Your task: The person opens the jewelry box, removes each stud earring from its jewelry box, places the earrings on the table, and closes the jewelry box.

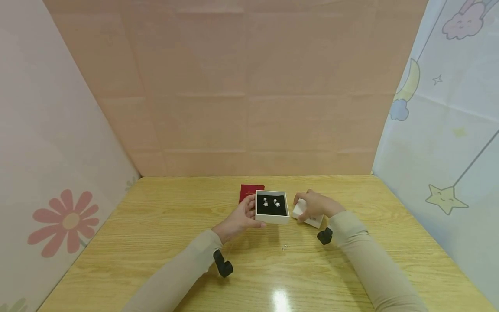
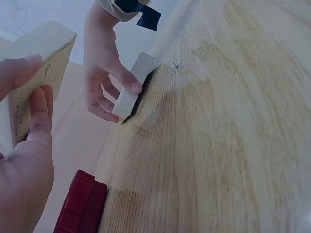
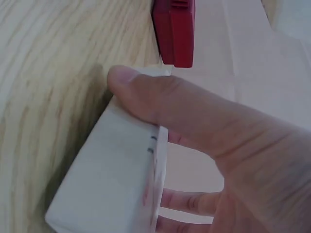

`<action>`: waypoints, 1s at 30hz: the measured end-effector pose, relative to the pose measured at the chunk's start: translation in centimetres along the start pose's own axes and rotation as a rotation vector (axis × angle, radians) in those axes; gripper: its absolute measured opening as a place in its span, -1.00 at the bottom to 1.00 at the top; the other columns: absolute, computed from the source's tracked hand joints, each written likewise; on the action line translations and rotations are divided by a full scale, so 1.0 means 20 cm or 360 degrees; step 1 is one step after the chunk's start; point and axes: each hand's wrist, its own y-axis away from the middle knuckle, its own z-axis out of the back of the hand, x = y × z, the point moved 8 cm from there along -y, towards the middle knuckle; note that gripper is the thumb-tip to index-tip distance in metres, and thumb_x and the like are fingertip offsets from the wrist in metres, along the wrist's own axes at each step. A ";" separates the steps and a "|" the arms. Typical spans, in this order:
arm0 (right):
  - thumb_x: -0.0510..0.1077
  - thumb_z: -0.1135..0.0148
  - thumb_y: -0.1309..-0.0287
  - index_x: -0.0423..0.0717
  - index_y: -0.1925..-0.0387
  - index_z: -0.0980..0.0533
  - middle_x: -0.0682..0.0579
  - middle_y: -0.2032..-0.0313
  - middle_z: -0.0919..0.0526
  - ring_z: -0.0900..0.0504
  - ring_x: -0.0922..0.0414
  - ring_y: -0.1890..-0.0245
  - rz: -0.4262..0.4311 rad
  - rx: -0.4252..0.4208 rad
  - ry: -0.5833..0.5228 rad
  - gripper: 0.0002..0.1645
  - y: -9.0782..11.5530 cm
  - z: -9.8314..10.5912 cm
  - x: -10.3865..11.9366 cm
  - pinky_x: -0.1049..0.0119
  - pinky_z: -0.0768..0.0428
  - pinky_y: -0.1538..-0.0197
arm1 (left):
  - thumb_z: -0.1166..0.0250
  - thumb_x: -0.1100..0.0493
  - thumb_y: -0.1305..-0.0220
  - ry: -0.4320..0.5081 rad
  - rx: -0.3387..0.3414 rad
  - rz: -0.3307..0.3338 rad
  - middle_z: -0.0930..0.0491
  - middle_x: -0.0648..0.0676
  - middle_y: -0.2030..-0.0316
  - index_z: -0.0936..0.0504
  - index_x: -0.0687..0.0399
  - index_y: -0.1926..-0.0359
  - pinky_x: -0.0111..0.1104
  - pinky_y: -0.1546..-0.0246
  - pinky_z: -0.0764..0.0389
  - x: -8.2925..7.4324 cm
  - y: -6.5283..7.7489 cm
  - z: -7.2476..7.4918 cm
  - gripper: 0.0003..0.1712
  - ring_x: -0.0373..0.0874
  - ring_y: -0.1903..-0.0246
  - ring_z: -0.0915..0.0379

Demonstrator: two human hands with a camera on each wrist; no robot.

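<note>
My left hand [image 1: 242, 219] holds a white jewelry box [image 1: 273, 219] by its left side, thumb at the front. Inside the box, a pair of earrings [image 1: 276, 203] sits on black padding. In the left wrist view the box [image 2: 48, 68] appears raised above the table, its scuffed underside showing. To the right, my right hand [image 1: 315, 205] grips the white box lid [image 1: 314, 221] low at the table. The right wrist view shows the thumb across one end of the lid [image 3: 109, 170] and fingers along its far side.
A dark red box or pouch [image 1: 249, 190] lies behind the jewelry box. Small shiny pieces [image 1: 285, 247], too small to identify, lie on the wooden table [image 1: 175, 242] in front. Cloth-covered walls stand at the back and both sides.
</note>
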 end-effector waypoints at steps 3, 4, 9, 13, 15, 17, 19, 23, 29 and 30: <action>0.08 -0.58 0.21 0.20 0.02 -0.47 -0.17 0.04 -0.39 -0.45 -0.02 0.28 -0.0023 0.0001 0.0016 -0.35 0.00 -0.01 -0.01 0.21 -0.48 0.38 | -0.32 0.56 -0.06 -0.0008 0.0005 -0.0011 -0.26 0.15 -0.33 -0.03 0.01 -0.42 -0.20 -0.15 -0.49 -0.01 0.00 0.00 0.00 0.03 -0.21 -0.36; 0.07 -0.58 0.21 0.20 0.03 -0.48 -0.17 0.05 -0.39 -0.45 -0.03 0.29 -0.0025 0.0000 0.0016 -0.35 0.00 -0.01 -0.01 0.22 -0.49 0.39 | -0.33 0.55 -0.07 -0.0017 0.0005 -0.0009 -0.25 0.14 -0.34 -0.02 0.01 -0.43 -0.20 -0.15 -0.49 -0.01 0.01 0.00 0.01 0.03 -0.22 -0.35; 0.06 -0.58 0.21 0.17 0.00 -0.47 -0.17 0.07 -0.40 -0.45 -0.03 0.29 -0.0019 -0.0007 0.0029 -0.33 0.01 -0.02 -0.01 0.23 -0.50 0.40 | -0.35 0.51 -0.08 -0.0039 -0.0008 0.0012 -0.18 0.12 -0.40 0.06 0.02 -0.47 -0.21 -0.15 -0.49 0.00 0.01 0.00 0.07 0.04 -0.29 -0.29; 0.13 -0.54 0.16 0.05 -0.13 -0.43 -0.20 0.02 -0.41 -0.44 -0.03 0.24 0.0018 -0.0011 0.0026 -0.22 0.02 -0.01 0.00 0.15 -0.50 0.34 | -0.34 0.52 -0.08 -0.0037 -0.0009 0.0008 -0.19 0.15 -0.40 0.05 0.03 -0.47 -0.20 -0.16 -0.48 0.00 0.01 0.00 0.06 0.05 -0.27 -0.29; 0.17 -0.49 0.09 -0.02 -0.19 -0.39 -0.23 -0.05 -0.41 -0.46 -0.07 0.16 0.0050 -0.0029 0.0023 -0.17 0.03 0.00 0.01 0.06 -0.52 0.26 | -0.34 0.53 -0.08 -0.0041 -0.0004 -0.0005 -0.20 0.17 -0.38 0.03 0.04 -0.46 -0.19 -0.15 -0.49 0.00 0.01 0.00 0.04 0.05 -0.25 -0.31; 0.18 -0.43 0.01 -0.08 -0.23 -0.38 -0.28 -0.12 -0.39 -0.47 -0.15 0.05 0.0097 -0.0062 0.0017 -0.17 0.04 0.02 0.03 -0.06 -0.53 0.14 | -0.33 0.54 -0.07 -0.0037 0.0000 -0.0014 -0.22 0.18 -0.36 0.01 0.05 -0.44 -0.20 -0.15 -0.49 -0.01 0.01 0.00 0.03 0.04 -0.24 -0.33; 0.17 -0.37 -0.08 -0.14 -0.22 -0.38 -0.33 -0.17 -0.36 -0.46 -0.22 -0.05 0.0154 -0.0107 0.0006 -0.22 0.05 0.05 0.05 -0.15 -0.50 0.01 | -0.33 0.55 -0.06 -0.0032 0.0002 -0.0016 -0.22 0.17 -0.35 0.01 0.04 -0.44 -0.21 -0.16 -0.48 -0.01 0.01 0.00 0.03 0.04 -0.23 -0.33; 0.08 -0.29 -0.20 -0.19 -0.15 -0.43 -0.29 -0.16 -0.43 -0.47 -0.22 -0.11 0.0257 -0.0194 -0.0038 -0.39 0.07 0.11 0.10 -0.16 -0.45 -0.11 | -0.34 0.54 -0.07 -0.0028 -0.0009 0.0010 -0.20 0.14 -0.38 0.04 0.03 -0.45 -0.22 -0.16 -0.48 0.00 0.01 0.00 0.05 0.03 -0.27 -0.30; -0.01 -0.25 -0.25 -0.16 0.05 -0.51 -0.08 0.06 -0.61 -0.59 -0.07 0.03 0.0384 -0.0301 -0.0074 -0.64 0.09 0.18 0.18 -0.01 -0.55 -0.03 | -0.35 0.53 -0.06 -0.0058 -0.0041 0.0033 -0.22 0.18 -0.37 0.00 0.09 -0.44 -0.19 -0.19 -0.45 -0.01 0.04 0.00 0.02 0.07 -0.28 -0.30; -0.01 -0.25 -0.25 -0.13 0.07 -0.51 -0.03 0.09 -0.61 -0.60 -0.04 0.05 0.0382 -0.0309 -0.0070 -0.68 0.09 0.18 0.18 0.02 -0.56 -0.01 | -0.36 0.53 -0.05 -0.0076 -0.0049 0.0042 -0.23 0.19 -0.36 -0.02 0.09 -0.43 -0.18 -0.18 -0.46 -0.01 0.04 0.00 0.01 0.07 -0.27 -0.31</action>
